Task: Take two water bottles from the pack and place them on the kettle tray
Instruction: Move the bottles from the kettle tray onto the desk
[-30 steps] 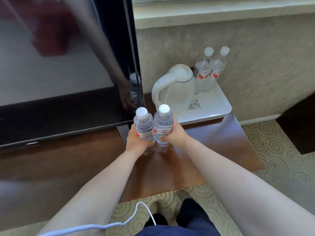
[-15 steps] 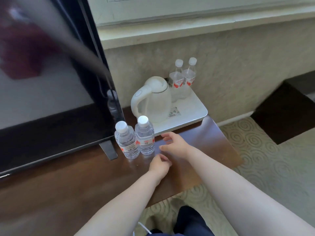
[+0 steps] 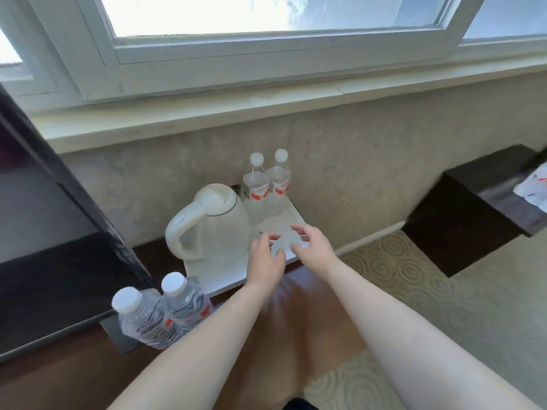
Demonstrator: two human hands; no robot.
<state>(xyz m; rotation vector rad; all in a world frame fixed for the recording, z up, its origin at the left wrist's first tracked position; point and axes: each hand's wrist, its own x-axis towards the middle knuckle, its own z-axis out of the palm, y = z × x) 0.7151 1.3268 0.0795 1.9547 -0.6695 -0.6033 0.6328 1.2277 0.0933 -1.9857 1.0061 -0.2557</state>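
Both hands hover empty above the front of a white kettle tray (image 3: 225,281), fingers spread and loosely curled, neither grip closed on anything. The left hand (image 3: 265,258) sits over the tray's front edge; the right hand (image 3: 310,247) is just beside it, over the tray's front right corner, the two nearly meeting at the fingertips.

On the tray, a white electric kettle (image 3: 216,221) stands at the left, its handle turned toward the viewer's left. Behind it, at the tray's far right corner against the textured wall (image 3: 355,161), two water bottles on the tray (image 3: 266,187) stand upright and touching, white caps on, red-and-white labels facing out.

Two more capped bottles on the bench (image 3: 161,315) stand side by side on the dark wooden bench (image 3: 296,321), off the tray, near its front left corner and beside the foot of a large dark screen (image 3: 59,261). The left forearm passes just beside them.

Above the wall runs a pale sill and a white-framed window (image 3: 266,54). A swirl-patterned carpet (image 3: 444,291) covers the floor at right.
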